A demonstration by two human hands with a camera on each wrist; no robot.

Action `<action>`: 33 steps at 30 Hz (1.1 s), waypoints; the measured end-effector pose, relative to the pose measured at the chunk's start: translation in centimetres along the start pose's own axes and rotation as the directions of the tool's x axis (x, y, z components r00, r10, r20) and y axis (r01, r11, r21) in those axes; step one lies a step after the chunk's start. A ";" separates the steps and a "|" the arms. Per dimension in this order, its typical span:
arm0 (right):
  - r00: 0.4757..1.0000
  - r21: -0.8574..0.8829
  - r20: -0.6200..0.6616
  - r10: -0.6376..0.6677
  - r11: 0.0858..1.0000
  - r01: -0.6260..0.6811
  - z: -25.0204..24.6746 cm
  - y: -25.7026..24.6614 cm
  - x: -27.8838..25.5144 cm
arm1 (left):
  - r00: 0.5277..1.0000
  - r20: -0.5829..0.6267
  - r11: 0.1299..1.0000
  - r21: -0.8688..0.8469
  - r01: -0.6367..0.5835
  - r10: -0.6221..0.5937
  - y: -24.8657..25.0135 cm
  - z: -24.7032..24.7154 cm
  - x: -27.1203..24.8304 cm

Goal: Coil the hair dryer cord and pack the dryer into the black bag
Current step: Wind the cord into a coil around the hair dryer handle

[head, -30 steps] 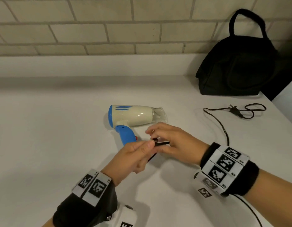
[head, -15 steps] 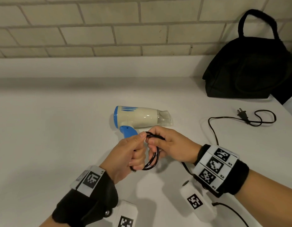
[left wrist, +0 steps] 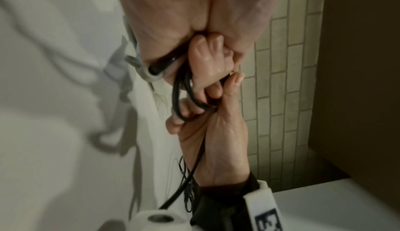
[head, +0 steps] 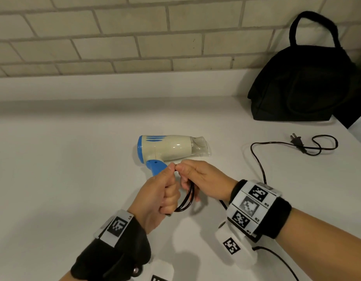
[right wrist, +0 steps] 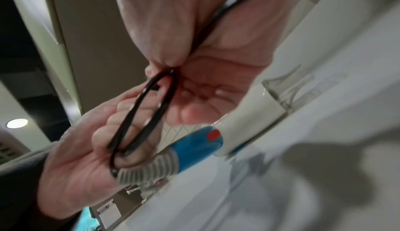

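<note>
A cream and blue hair dryer (head: pixel 167 148) lies on its side on the white counter (head: pixel 64 169), nozzle to the right; its blue handle (right wrist: pixel 194 144) shows in the right wrist view. My left hand (head: pixel 161 194) grips small loops of the black cord (head: pixel 186 200) just in front of the handle. My right hand (head: pixel 198 177) pinches the same cord (left wrist: pixel 179 91) at the top of the loops, thumb to thumb with the left. The loose cord (head: pixel 258 161) trails right to its plug (head: pixel 296 138). The black bag (head: pixel 303 84) stands at the back right against the wall.
A brick wall (head: pixel 114 37) with a white ledge runs along the back of the counter. The counter's right edge (head: pixel 356 126) passes just beyond the plug. A thin cable (head: pixel 281 260) runs from my right wrist camera across the counter's front.
The cord between my hands has gone from a single pinched stretch to a bundle of small loops. Both hands have stayed close together in front of the dryer handle.
</note>
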State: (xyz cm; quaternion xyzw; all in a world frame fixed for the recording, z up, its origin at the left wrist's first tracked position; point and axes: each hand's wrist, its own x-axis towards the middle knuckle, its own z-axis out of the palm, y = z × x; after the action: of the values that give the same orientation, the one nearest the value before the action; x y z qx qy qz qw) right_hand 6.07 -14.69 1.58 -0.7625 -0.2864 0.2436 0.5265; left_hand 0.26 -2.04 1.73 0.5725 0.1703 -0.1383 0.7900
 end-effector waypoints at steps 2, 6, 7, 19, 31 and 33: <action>0.998 -0.234 0.049 0.025 0.972 -0.013 -1.2 0.0 -0.6 | 1.000 -0.021 0.993 -0.121 -0.003 0.000 0.1 -0.4 0.1; 0.985 -0.710 0.090 0.146 0.704 -0.040 -4.8 0.9 -3.2 | 0.989 -0.149 0.939 -0.336 -0.067 0.017 1.0 -2.3 0.2; 0.988 -0.707 0.059 0.146 0.704 -0.061 -5.5 1.0 -4.0 | 0.982 -0.189 0.931 -0.353 -0.094 0.027 1.2 -2.8 0.3; 0.982 -0.945 -0.153 -0.108 0.306 -0.113 -1.8 0.6 -3.1 | 0.875 -0.194 0.897 0.106 -0.430 0.443 1.5 2.3 -0.5; 0.996 -0.823 0.047 -0.075 0.561 0.082 -0.1 -2.4 -5.1 | 0.816 0.224 0.630 0.539 -0.560 0.533 -0.5 3.3 -0.4; 0.994 -0.757 0.008 -0.109 0.648 0.077 -0.8 -2.6 -5.6 | 0.791 0.276 0.566 0.574 -0.592 0.546 -0.8 3.0 -0.2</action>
State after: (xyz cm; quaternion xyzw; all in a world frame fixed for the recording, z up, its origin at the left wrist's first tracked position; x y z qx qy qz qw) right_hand 2.13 -18.32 4.64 -0.9012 -0.3904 0.0603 0.1785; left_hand 0.10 -5.13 2.02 0.8223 -0.1068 0.0550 0.5561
